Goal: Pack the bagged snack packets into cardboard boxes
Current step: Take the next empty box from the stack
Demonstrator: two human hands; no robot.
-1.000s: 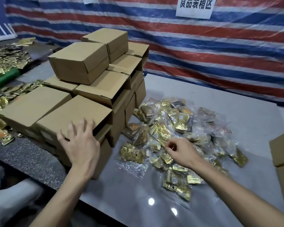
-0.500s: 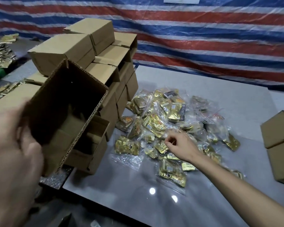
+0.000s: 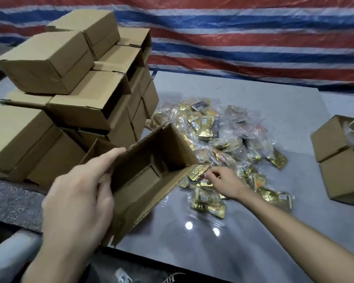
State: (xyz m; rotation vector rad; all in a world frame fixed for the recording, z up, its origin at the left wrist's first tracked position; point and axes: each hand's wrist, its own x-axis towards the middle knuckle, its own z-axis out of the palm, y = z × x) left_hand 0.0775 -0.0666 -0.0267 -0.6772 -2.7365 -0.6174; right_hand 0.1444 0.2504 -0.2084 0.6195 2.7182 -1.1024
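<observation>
My left hand [image 3: 80,199] grips an empty open cardboard box [image 3: 151,172] by its near wall, thumb inside the rim. The box is held tilted above the table's front left, its mouth facing up and toward me. A heap of clear bags of golden snack packets [image 3: 217,144] lies on the grey table [image 3: 264,99] just right of the box. My right hand [image 3: 223,180] rests on the near edge of the heap, its fingers curled and pinching a bagged packet [image 3: 200,173] beside the box's right corner.
A stack of several cardboard boxes [image 3: 55,94] fills the left side. Two more boxes [image 3: 341,160] stand stacked at the right edge, the upper one holding clear plastic. A red, white and blue striped tarp [image 3: 253,37] hangs behind. The table's near edge is dark.
My left hand lifted a box off the stack and brought it down and to the right, beside the heap. My right hand stayed on the near edge of the packets.
</observation>
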